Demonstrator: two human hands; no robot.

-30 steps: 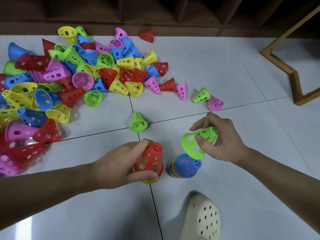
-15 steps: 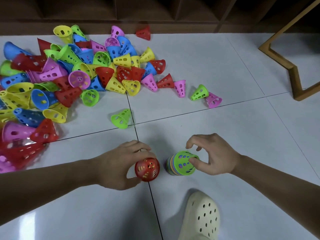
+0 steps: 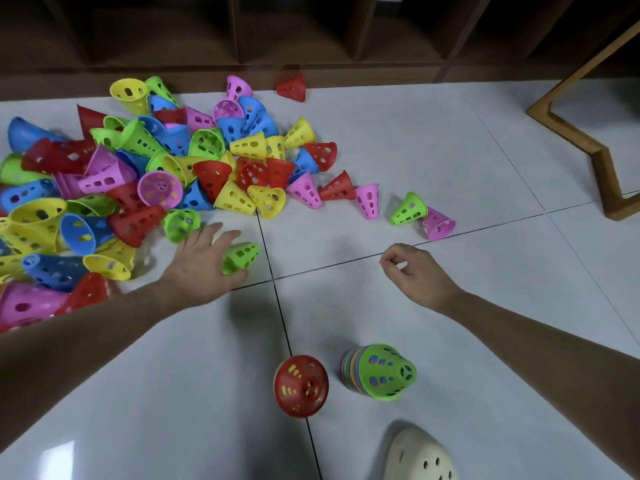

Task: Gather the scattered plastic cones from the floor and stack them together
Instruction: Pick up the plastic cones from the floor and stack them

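A big pile of perforated plastic cones (image 3: 145, 174) in several colours covers the floor at the left. Two upright stacks stand near me: one topped by a red cone (image 3: 300, 386), one topped by a green cone (image 3: 381, 372). My left hand (image 3: 202, 263) reaches over the pile's edge, fingers stretched out, and touches a lying green cone (image 3: 244, 254) that sits between its thumb and fingers. My right hand (image 3: 415, 275) hovers over the floor with loosely curled fingers and holds nothing. Beyond it lie a green cone (image 3: 408, 209) and a pink cone (image 3: 438, 225).
A cream perforated shoe (image 3: 419, 455) is at the bottom edge beside the stacks. A wooden furniture leg (image 3: 602, 161) angles across the right. Dark shelving (image 3: 311, 36) lines the back, with one red cone (image 3: 292, 87) against it. White tiles (image 3: 450, 161) lie between pile and leg.
Both hands have let go of the two stacks and moved forward. My left hand now reaches the loose green cone; my right hand has gone toward the green and pink cones.
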